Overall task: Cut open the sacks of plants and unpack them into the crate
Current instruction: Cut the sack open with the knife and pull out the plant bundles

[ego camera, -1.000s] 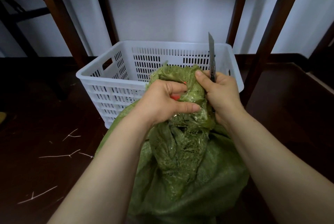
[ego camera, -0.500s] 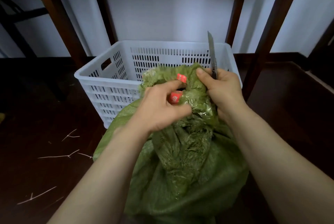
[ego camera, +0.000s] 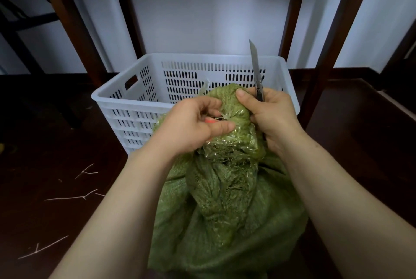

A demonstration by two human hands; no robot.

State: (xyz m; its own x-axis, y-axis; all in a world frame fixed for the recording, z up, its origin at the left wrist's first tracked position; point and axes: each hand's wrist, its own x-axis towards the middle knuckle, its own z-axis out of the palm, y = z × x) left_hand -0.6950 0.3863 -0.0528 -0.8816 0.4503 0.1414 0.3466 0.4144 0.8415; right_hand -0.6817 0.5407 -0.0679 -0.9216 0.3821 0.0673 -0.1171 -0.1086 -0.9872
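Pinching sack (ego camera: 225, 211) at taped neck with left grip (ego camera: 193, 125), right grip (ego camera: 272, 116) wrapped round knife (ego camera: 255, 65), blade up. Sack on floor (ego camera: 56, 143), just before crate (ego camera: 135, 107). Seems soft, floppy, tape slick; grab bunched neck.

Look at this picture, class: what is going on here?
A person is working at the taped neck of a green sack, which stands on the floor in front of a white crate. The left hand pinches the tape at the neck. The right hand steadies the neck while holding a utility knife, blade pointing up. The sack is not yet open.
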